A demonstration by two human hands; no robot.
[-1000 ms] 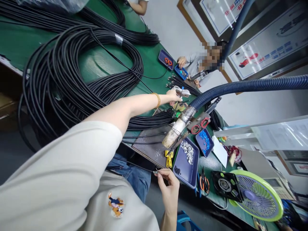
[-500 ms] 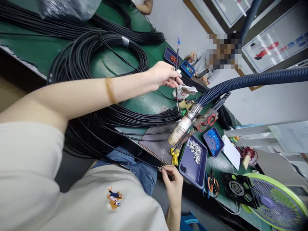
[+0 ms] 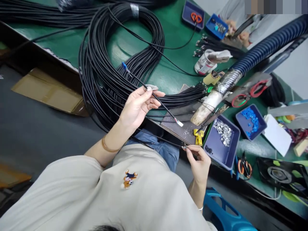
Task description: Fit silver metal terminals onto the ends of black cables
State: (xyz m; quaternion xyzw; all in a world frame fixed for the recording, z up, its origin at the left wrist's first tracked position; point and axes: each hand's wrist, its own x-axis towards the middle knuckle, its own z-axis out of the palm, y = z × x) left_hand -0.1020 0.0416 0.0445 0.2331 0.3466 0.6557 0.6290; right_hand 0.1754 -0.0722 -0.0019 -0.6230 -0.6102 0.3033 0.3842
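Observation:
My left hand (image 3: 141, 104) is closed, thumb against fingers, around a thin, straight black rod-like piece (image 3: 166, 108). One end of it is blue, the other pale with a bit of red; I cannot tell whether it is a short cable or a tool. Something whitish covers a fingertip of that hand. My right hand (image 3: 198, 160) pinches the small silvery end of a black cable (image 3: 166, 140) near the table's front edge. That cable runs left in front of my lap. Behind my left hand lies a large coil of black cable (image 3: 96, 61), its bundled ends reaching right.
A pale nozzle (image 3: 204, 110) on a ribbed hose (image 3: 269, 48) hangs over the board. Rightward are a tray of silvery parts (image 3: 235, 154), a tray of blue parts (image 3: 258, 131), orange-handled pliers (image 3: 245, 168) and a yellow tool (image 3: 198, 138). A co-worker's hands (image 3: 243, 38) are at the back.
My left hand has come back from over the table toward my body, tilting the black piece from upright to slanted. My right hand still pinches the cable end. The view has shifted.

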